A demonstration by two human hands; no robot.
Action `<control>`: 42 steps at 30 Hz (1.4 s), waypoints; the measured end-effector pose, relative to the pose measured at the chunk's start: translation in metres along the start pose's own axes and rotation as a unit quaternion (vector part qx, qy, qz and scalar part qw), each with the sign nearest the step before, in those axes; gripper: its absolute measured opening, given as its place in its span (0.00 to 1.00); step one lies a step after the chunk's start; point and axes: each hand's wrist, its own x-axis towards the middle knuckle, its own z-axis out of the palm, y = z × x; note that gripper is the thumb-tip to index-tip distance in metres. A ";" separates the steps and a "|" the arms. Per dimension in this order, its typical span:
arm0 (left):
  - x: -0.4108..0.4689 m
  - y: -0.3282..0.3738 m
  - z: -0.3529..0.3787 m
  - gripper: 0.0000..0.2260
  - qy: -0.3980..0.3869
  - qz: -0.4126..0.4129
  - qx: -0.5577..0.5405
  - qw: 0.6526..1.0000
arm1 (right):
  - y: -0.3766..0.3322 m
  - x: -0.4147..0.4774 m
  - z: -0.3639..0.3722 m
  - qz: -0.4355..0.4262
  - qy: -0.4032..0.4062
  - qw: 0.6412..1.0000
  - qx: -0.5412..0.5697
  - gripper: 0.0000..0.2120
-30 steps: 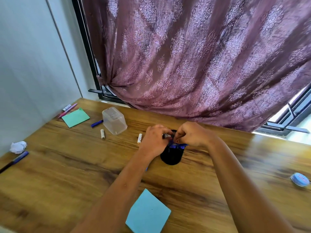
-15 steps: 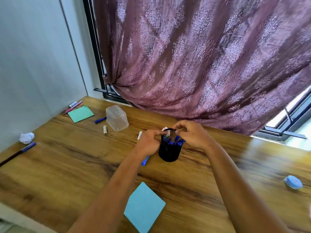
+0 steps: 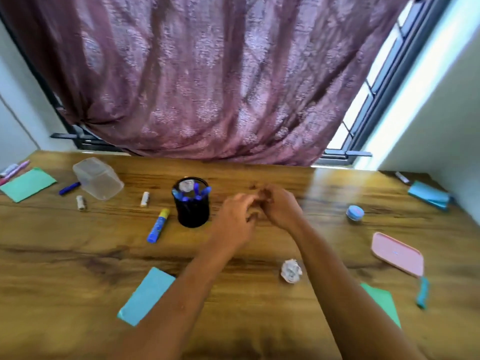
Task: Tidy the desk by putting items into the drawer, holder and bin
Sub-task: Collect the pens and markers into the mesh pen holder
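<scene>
Reader: Step in hand?
Describer: Likely between pickups. Left of centre, a blue marker lies flat just beside the black mesh holder, which stands upright with blue pens inside. Right of it, the left hand and right hand meet above the desk, fingers curled together. Blur hides whether they grip anything.
Reader: Next move?
Describer: Probably the marker into the holder, or the crumpled paper, lower right, to a bin not in view. Bare wood surrounds both, and the desk edges lie well apart from them.

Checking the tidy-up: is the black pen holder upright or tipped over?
Upright: the pen holder stands on the desk, rim up, blue pens poking out.
</scene>
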 end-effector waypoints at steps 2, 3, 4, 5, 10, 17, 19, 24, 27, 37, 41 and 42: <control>-0.004 0.008 0.028 0.16 -0.100 -0.027 -0.007 0.995 | 0.039 -0.008 -0.011 0.060 -0.026 0.993 -0.093 0.12; -0.007 0.011 0.040 0.14 -0.142 -0.040 -0.002 0.989 | 0.057 -0.014 -0.015 0.085 -0.050 0.985 -0.140 0.14; -0.010 0.012 0.050 0.13 -0.172 -0.050 0.006 0.984 | 0.071 -0.021 -0.018 0.109 -0.074 0.975 -0.180 0.15; -0.013 0.013 0.059 0.13 -0.195 -0.057 0.014 0.979 | 0.084 -0.029 -0.019 0.129 -0.093 0.966 -0.204 0.17; -0.021 0.010 0.078 0.10 -0.208 -0.068 0.014 0.976 | 0.118 -0.058 -0.011 0.117 -0.016 0.971 -0.206 0.10; -0.014 0.014 0.081 0.07 -0.194 -0.089 -0.011 0.977 | 0.097 -0.048 -0.031 0.233 0.009 0.938 0.256 0.06; -0.009 0.026 0.088 0.07 -0.208 -0.079 -0.026 0.975 | 0.102 -0.053 -0.049 0.272 0.044 0.842 0.464 0.09; 0.004 0.069 0.123 0.07 -0.269 -0.005 -0.040 0.962 | 0.154 -0.084 -0.096 0.262 0.130 0.933 0.211 0.10; 0.009 0.098 0.147 0.07 -0.314 0.033 -0.051 0.948 | 0.190 -0.114 -0.114 0.349 0.160 0.922 -0.050 0.09; -0.003 0.130 0.189 0.05 -0.388 -0.020 -0.110 0.915 | 0.221 -0.159 -0.106 0.473 0.133 0.857 -0.158 0.20; -0.004 0.124 0.180 0.06 -0.332 -0.026 -0.117 0.936 | 0.210 -0.156 -0.111 0.467 0.151 0.865 -0.103 0.21; -0.003 0.123 0.175 0.08 -0.323 -0.032 -0.135 0.936 | 0.204 -0.155 -0.113 0.450 0.170 0.875 -0.061 0.20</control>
